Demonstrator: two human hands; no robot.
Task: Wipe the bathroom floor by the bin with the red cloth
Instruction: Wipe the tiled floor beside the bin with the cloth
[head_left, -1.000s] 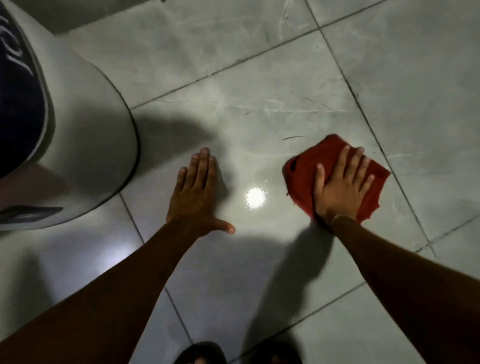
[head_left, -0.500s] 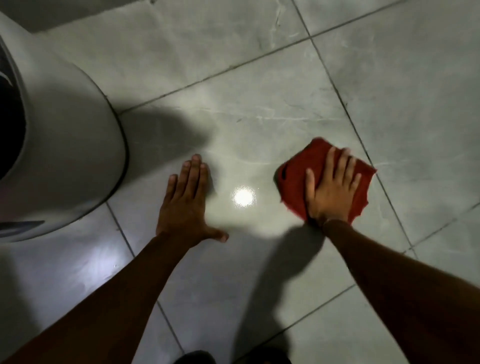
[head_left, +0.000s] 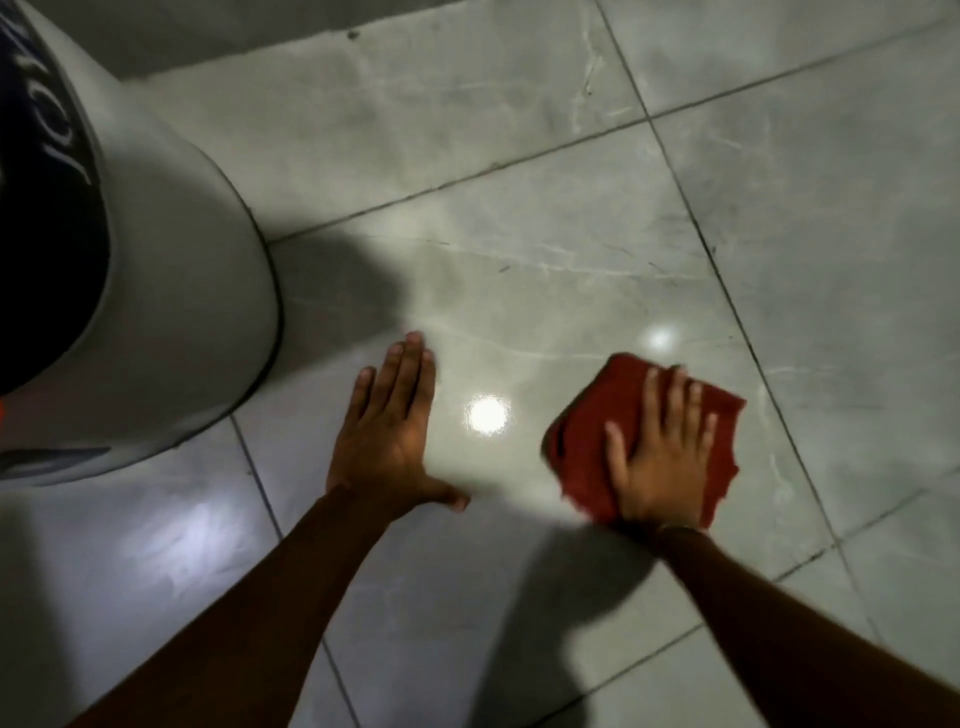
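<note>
A red cloth (head_left: 582, 441) lies bunched on the glossy grey tiled floor (head_left: 519, 218), right of centre. My right hand (head_left: 660, 457) presses flat on top of it, fingers spread, covering its middle. My left hand (head_left: 387, 441) rests flat on the bare tile to the left, fingers together, thumb out, holding nothing. The white bin (head_left: 171, 291) with a dark liner stands at the left, a short gap from my left hand's fingertips.
Dark grout lines cross the floor diagonally. A bright light reflection (head_left: 487, 414) sits between my hands, a fainter one just beyond the cloth. My arms cast shadows toward the bottom edge. A wall base runs along the top left.
My right hand has slid the cloth slightly left and toward me across the tile. My left hand has stayed planted. The camera has tilted, showing more floor beyond the hands.
</note>
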